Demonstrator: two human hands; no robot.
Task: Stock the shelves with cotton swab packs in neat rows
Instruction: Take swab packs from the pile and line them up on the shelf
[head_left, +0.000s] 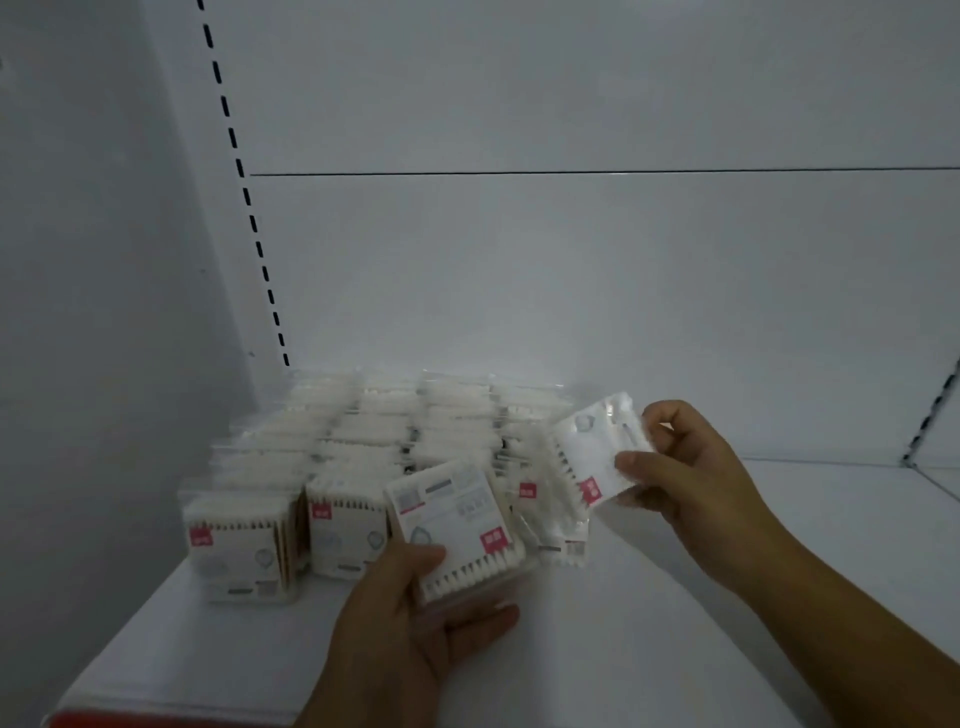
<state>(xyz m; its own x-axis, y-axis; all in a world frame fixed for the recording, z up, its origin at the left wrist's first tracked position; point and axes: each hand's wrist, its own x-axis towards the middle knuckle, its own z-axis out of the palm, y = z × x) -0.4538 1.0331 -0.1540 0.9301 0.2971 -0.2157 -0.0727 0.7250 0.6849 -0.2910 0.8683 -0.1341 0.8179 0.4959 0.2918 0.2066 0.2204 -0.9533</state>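
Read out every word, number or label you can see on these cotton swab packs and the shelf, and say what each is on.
Nothing here reads legibly.
Pink tags on the shelved packs: white marks, too blurred.
Left-hand pack: pink tag and grey print, both blurred.
Right-hand pack: pink tag, blurred.
Red strip on the shelf edge: no readable text.

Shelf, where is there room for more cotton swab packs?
The white shelf board is bare right of the rows of clear cotton swab packs, back to the wall behind the right hand. A bare strip runs along the front edge beside the left hand. The left corner is crowded.
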